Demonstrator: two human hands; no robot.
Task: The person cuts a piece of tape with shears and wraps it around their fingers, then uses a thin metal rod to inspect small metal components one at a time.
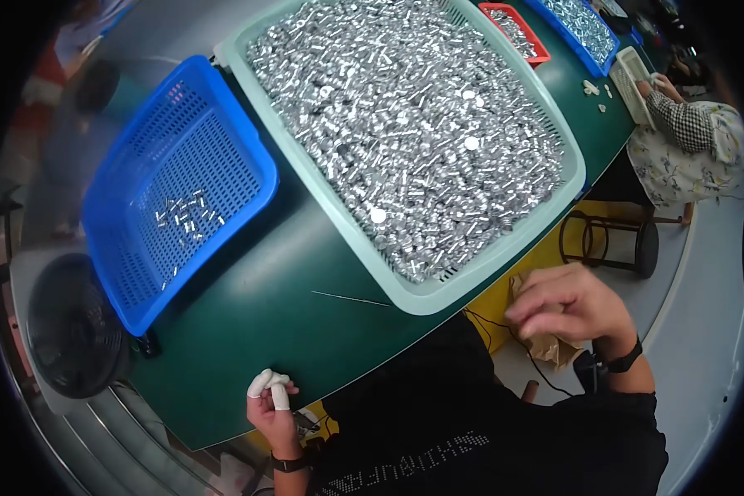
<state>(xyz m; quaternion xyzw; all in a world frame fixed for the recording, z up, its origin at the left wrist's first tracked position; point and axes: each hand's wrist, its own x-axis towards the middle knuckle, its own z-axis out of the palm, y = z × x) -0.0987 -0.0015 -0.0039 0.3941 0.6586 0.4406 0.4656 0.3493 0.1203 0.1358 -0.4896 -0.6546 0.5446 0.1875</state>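
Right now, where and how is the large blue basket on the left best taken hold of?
Probably by the near rim of the blue basket, approached over the green table from the side of the left hand. That raised edge faces the person, while its right wall stands close to the pale green basket. Loose metal pieces inside suggest keeping it level.

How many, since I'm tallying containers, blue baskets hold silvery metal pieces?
2: one blue perforated basket left of the large pale-green basket; another blue basket upper right, partly cropped.

Fisheye view from the head, downward onto nearby table and hands, far left perhaps hazy.
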